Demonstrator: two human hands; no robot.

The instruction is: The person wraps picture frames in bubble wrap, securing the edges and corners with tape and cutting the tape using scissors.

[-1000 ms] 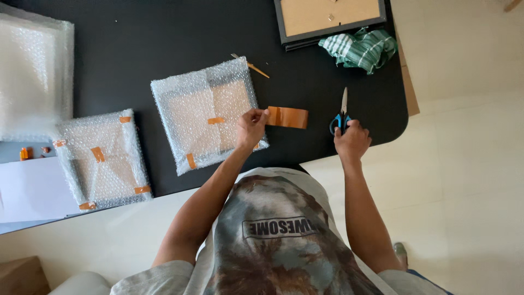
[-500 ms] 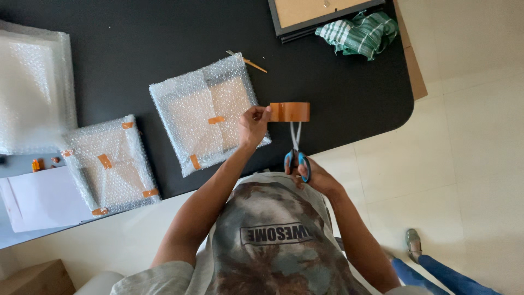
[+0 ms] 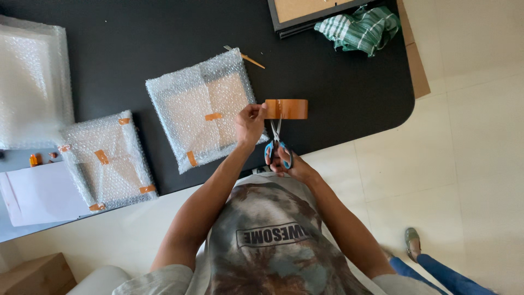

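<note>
Over the black surface, the left hand pinches one end of a brown tape strip between its fingers, holding it just beside the edge of a bubble-wrapped parcel. The right hand has its fingers through the blue handles of scissors, blades up and touching the tape near the left hand. A second taped parcel lies to the left, a green checked cloth far up.
</note>
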